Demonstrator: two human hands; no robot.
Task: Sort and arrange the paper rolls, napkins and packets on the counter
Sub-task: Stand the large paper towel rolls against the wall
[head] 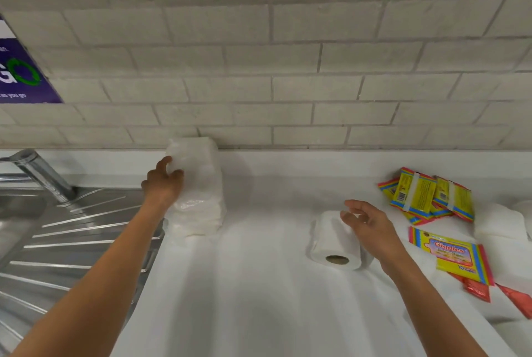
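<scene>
A tall stack of white napkins in clear wrap [201, 189] stands on the white counter [259, 284] near the wall. My left hand [162, 184] grips its left side. A white paper roll [334, 241] lies on its side at centre right, core facing me. My right hand [367, 220] hovers at the roll's far right end with fingers spread, holding nothing. Yellow packets with rainbow edges [426, 195] lie in a loose pile at the right, one labelled packet [452, 253] nearer me. Red packets [478, 289] lie below it.
A steel sink drainer [57, 241] and tap [43, 175] fill the left. More white paper [499, 221] sits at the far right edge. A grey brick wall [288, 69] backs the counter, with a purple sign [20, 74] at the left.
</scene>
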